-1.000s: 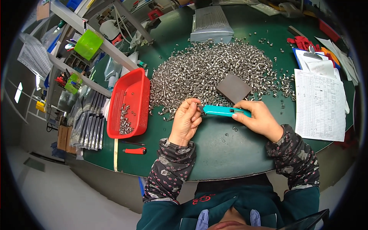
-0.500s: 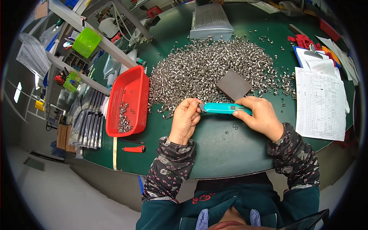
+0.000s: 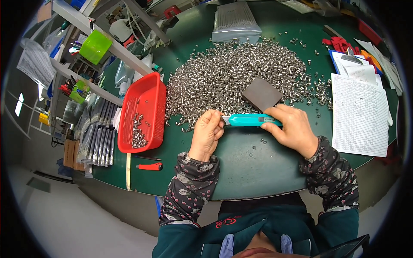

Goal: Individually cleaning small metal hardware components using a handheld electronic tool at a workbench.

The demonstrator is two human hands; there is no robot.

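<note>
My right hand (image 3: 291,128) is wrapped round the handle of a teal utility knife (image 3: 245,120), held almost level above the near part of the table. The knife's blade points left and meets the fingertips of my left hand (image 3: 207,134). Those fingers are closed in a pinch at the blade's tip; whatever small thing they hold is hidden. Just beyond both hands spreads a big heap of small shiny metal rings (image 3: 223,77). A dark grey rectangular block (image 3: 262,94) rests against the heap's near edge, close to my right hand.
A red plastic basket (image 3: 160,112) with some rings stands left of the heap. Near it lie a red cutter (image 3: 149,166) and a thin dark pen-like stick (image 3: 148,158). Printed sheets (image 3: 359,116) and a clipboard (image 3: 350,60) lie at right; a bag of parts (image 3: 235,21) lies at the back.
The knife has turned slightly in my right hand, and its blade now looks brighter beside my left fingertips. Both hands stay almost where they were; the whole view has shifted a little.
</note>
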